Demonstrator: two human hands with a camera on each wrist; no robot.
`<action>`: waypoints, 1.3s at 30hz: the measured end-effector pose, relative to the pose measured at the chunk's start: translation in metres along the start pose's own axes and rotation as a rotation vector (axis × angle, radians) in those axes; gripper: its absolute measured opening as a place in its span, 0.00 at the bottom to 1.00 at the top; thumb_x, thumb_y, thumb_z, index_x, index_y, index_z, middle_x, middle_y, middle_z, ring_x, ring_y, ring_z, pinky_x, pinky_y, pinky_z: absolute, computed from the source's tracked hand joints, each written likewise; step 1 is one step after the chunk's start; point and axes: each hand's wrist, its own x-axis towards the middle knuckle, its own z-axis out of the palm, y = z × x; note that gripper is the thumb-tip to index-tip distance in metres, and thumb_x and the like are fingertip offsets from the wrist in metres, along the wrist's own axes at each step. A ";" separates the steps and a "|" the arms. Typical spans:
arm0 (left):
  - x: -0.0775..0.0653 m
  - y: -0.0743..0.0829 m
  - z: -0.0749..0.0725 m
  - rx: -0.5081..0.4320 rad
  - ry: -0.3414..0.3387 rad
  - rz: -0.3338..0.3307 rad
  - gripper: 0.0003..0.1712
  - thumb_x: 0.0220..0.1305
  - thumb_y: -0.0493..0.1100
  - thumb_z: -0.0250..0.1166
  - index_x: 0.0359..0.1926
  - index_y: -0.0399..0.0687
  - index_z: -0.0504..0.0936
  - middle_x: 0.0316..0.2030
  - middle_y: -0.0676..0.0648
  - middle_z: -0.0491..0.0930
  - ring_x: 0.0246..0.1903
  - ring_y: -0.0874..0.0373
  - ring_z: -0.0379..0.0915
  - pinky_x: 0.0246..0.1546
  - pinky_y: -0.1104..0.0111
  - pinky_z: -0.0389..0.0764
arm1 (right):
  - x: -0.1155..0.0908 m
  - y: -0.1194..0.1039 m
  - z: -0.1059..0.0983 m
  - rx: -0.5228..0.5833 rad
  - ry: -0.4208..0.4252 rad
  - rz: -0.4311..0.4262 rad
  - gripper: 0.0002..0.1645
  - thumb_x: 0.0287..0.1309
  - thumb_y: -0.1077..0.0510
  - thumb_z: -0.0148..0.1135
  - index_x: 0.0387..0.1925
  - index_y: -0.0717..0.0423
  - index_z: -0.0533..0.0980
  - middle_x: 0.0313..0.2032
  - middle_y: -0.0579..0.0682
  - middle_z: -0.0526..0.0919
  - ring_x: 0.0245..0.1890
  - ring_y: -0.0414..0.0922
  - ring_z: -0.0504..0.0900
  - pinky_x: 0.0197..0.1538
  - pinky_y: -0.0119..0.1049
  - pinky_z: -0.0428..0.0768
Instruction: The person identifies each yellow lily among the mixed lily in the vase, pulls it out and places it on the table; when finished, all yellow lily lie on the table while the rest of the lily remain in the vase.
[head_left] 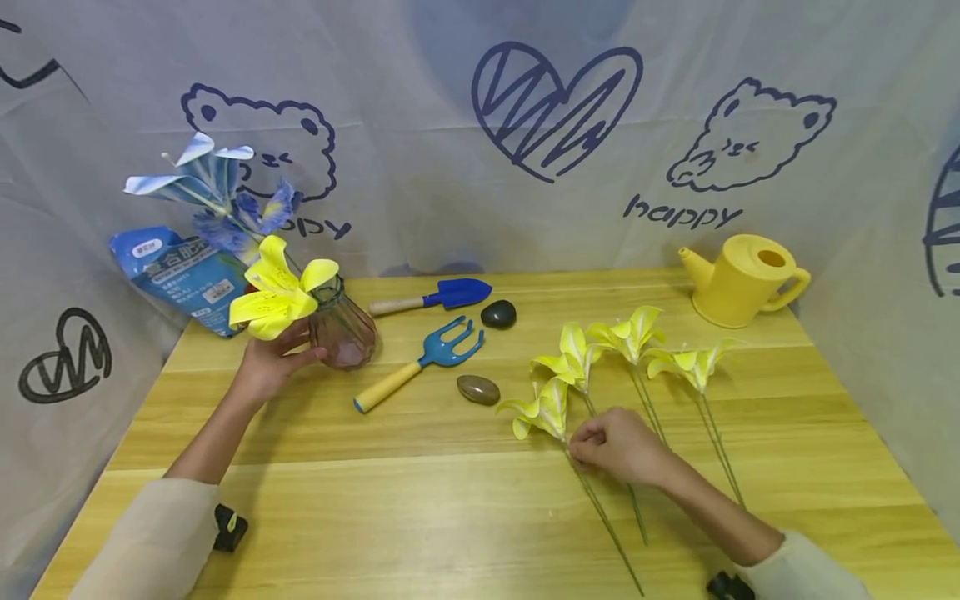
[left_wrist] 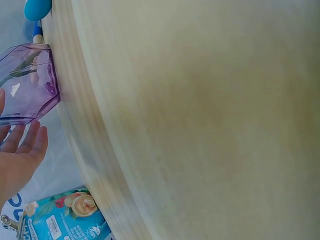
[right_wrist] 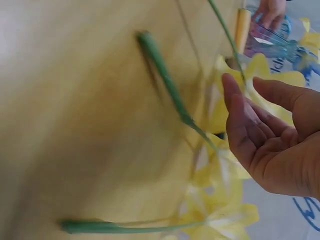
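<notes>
On the left of the head view, my left hand [head_left: 270, 367] holds the side of a pinkish-purple glass vase [head_left: 347, 337], its thumb low on the glass. A yellow lily [head_left: 279, 290] leans out of the vase, with a pale blue lily [head_left: 213, 179] and a violet-blue flower [head_left: 251, 221] behind it. My right hand [head_left: 622, 446] is at the stem of the leftmost loose yellow lily [head_left: 551, 410]. In the right wrist view, that green stem [right_wrist: 225, 30] runs between the thumb and forefinger, whose tips stand apart. Several more yellow lilies [head_left: 626, 337] lie beside it.
A blue trowel [head_left: 461, 293], a blue hand fork [head_left: 446, 343], a black stone [head_left: 498, 314] and a brown stone [head_left: 477, 389] lie mid-table. A yellow watering can [head_left: 738, 283] stands back right. Behind the vase leans a blue bag [head_left: 183, 279].
</notes>
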 end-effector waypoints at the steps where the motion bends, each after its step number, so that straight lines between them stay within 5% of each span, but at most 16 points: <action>1: 0.000 0.000 0.000 0.004 -0.001 -0.008 0.41 0.53 0.37 0.63 0.65 0.52 0.53 0.59 0.36 0.61 0.54 0.40 0.61 0.43 0.75 0.73 | 0.000 -0.004 -0.003 -0.025 -0.004 0.001 0.09 0.54 0.59 0.58 0.28 0.61 0.80 0.19 0.48 0.80 0.16 0.42 0.75 0.14 0.28 0.70; 7: 0.000 0.000 0.001 0.028 -0.004 -0.051 0.41 0.53 0.42 0.64 0.65 0.51 0.54 0.59 0.38 0.61 0.54 0.42 0.62 0.43 0.74 0.73 | 0.006 -0.052 -0.034 -0.180 0.003 -0.009 0.08 0.51 0.56 0.61 0.20 0.52 0.79 0.15 0.43 0.76 0.13 0.37 0.67 0.14 0.27 0.64; 10: 0.000 0.000 0.000 0.016 0.009 -0.067 0.40 0.53 0.42 0.64 0.65 0.55 0.55 0.59 0.38 0.61 0.54 0.43 0.62 0.41 0.76 0.73 | 0.020 -0.087 -0.038 -0.191 0.063 -0.058 0.05 0.50 0.54 0.63 0.24 0.51 0.80 0.19 0.42 0.78 0.16 0.37 0.71 0.18 0.29 0.70; 15: 0.001 -0.001 0.000 -0.019 0.004 -0.055 0.40 0.53 0.40 0.64 0.65 0.54 0.56 0.59 0.39 0.62 0.54 0.43 0.62 0.41 0.77 0.73 | 0.070 -0.135 -0.020 -0.132 0.128 -0.152 0.10 0.50 0.53 0.63 0.34 0.52 0.80 0.27 0.41 0.80 0.27 0.35 0.77 0.30 0.27 0.75; 20: 0.002 -0.003 0.000 -0.073 0.012 -0.074 0.37 0.53 0.39 0.64 0.63 0.52 0.59 0.58 0.40 0.63 0.54 0.46 0.64 0.41 0.78 0.73 | 0.129 -0.167 0.012 -0.056 0.182 -0.195 0.11 0.49 0.52 0.63 0.35 0.51 0.81 0.30 0.41 0.82 0.29 0.33 0.77 0.31 0.25 0.74; 27: -0.001 -0.006 -0.001 -0.153 -0.001 -0.061 0.36 0.54 0.36 0.63 0.63 0.49 0.60 0.58 0.41 0.64 0.52 0.52 0.67 0.41 0.76 0.74 | 0.187 -0.191 0.061 0.084 0.247 -0.277 0.16 0.48 0.54 0.65 0.41 0.53 0.80 0.34 0.43 0.82 0.30 0.33 0.76 0.30 0.21 0.72; 35: -0.003 -0.009 -0.002 -0.166 -0.006 -0.041 0.34 0.54 0.33 0.62 0.62 0.49 0.61 0.56 0.44 0.68 0.49 0.58 0.69 0.40 0.76 0.74 | 0.219 -0.204 0.084 -0.214 0.237 -0.250 0.20 0.51 0.47 0.60 0.48 0.40 0.76 0.34 0.41 0.66 0.33 0.35 0.64 0.28 0.23 0.64; 39: -0.001 -0.009 -0.002 -0.180 -0.012 -0.020 0.36 0.54 0.32 0.61 0.63 0.49 0.59 0.57 0.41 0.66 0.51 0.53 0.68 0.41 0.74 0.74 | 0.227 -0.204 0.085 -0.303 0.214 -0.250 0.19 0.53 0.44 0.57 0.48 0.37 0.76 0.32 0.41 0.64 0.35 0.37 0.61 0.29 0.24 0.62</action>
